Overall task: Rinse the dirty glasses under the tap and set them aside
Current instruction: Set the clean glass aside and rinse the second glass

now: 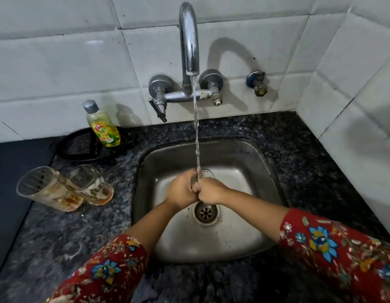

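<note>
Over the steel sink (pixel 264 171), my left hand (pixel 181 191) and my right hand (pixel 211 191) both grip one clear glass (pixel 206 174). Its rim shows above my fingers; the rest is hidden. Water (pixel 196 132) runs from the chrome tap (pixel 189 40) straight into the glass. On the counter to the left stand two dirty glasses: one (pixel 47 189) smeared with brown residue, the other (pixel 91 184) touching it on its right.
A yellow dish-soap bottle (pixel 102 125) stands on a black round tray (pixel 80 149) at the back left. Speckled dark granite counter (pixel 309 160) surrounds the sink. The drain (pixel 206 213) lies just below my hands. White tiled walls close the back and right.
</note>
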`<state>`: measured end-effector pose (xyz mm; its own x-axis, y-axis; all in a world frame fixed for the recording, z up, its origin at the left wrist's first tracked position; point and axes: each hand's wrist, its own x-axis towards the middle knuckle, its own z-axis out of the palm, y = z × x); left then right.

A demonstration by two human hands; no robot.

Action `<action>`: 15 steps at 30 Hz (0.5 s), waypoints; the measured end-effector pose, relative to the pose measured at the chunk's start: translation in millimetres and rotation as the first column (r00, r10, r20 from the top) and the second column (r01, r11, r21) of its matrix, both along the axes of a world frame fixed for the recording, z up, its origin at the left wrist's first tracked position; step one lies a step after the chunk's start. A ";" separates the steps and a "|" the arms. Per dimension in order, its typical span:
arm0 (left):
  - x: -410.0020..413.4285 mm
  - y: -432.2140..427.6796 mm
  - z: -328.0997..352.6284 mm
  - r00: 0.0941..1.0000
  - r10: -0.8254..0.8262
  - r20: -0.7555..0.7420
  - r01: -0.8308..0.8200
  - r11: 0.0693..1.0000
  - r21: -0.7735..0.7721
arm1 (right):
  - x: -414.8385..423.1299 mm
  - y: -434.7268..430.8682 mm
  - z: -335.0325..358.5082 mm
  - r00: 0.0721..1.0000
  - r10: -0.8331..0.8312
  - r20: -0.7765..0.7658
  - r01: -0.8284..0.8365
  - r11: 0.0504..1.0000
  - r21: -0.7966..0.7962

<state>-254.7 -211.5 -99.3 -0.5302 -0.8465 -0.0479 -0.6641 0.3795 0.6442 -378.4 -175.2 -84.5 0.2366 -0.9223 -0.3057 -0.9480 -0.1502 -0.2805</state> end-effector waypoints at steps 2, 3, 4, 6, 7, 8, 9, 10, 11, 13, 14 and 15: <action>-1.5 3.4 -1.8 0.997 0.032 -0.075 -0.033 0.999 -0.006 | 3.2 -1.2 4.1 0.999 0.035 -0.011 -0.035 0.999 -0.004; 0.4 1.3 -2.0 0.986 0.016 -0.169 -0.004 0.998 0.067 | 2.4 -2.2 11.2 0.999 0.040 -0.025 -0.042 0.997 -0.060; 2.9 -1.2 1.9 0.966 -0.007 -0.260 0.050 0.986 0.160 | -3.7 -4.5 12.2 0.998 0.059 -0.029 -0.062 0.989 -0.137; 9.2 -10.3 5.4 0.927 -0.033 -0.373 0.155 0.941 0.301 | -11.3 -2.1 17.8 0.988 -0.013 0.152 0.034 0.989 -0.141; 10.5 -12.0 7.3 0.925 -0.038 -0.379 0.173 0.928 0.329 | -13.2 -1.3 17.8 0.989 0.019 0.148 0.005 0.988 -0.157; 9.6 -10.7 9.2 0.932 -0.032 -0.362 0.161 0.929 0.334 | -11.0 -1.3 18.8 0.995 0.095 0.035 -0.087 0.979 -0.184; 7.1 -7.2 10.2 0.948 -0.019 -0.316 0.114 0.952 0.285 | -7.7 0.3 21.2 0.989 0.130 -0.066 -0.139 0.978 -0.153; 4.2 -2.8 9.8 0.971 0.000 -0.240 0.046 0.981 0.187 | -4.9 0.8 19.9 0.980 0.156 -0.126 -0.171 0.978 -0.116; 2.1 1.6 9.5 0.985 0.025 -0.172 -0.012 0.997 0.077 | -1.0 0.7 18.9 0.956 0.234 -0.176 -0.247 0.967 -0.058; 1.9 3.3 4.0 0.977 0.019 -0.211 -0.009 0.999 0.047 | -1.3 0.8 18.7 0.952 0.263 -0.156 -0.270 0.963 -0.026; 3.1 1.1 4.0 0.954 -0.023 -0.298 0.065 0.989 0.133 | -4.8 0.2 19.5 0.957 0.245 -0.153 -0.252 0.967 -0.031; 6.3 -3.4 3.9 0.929 -0.069 -0.364 0.160 0.961 0.226 | -10.9 -0.9 20.1 0.953 0.265 -0.150 -0.280 0.956 -0.092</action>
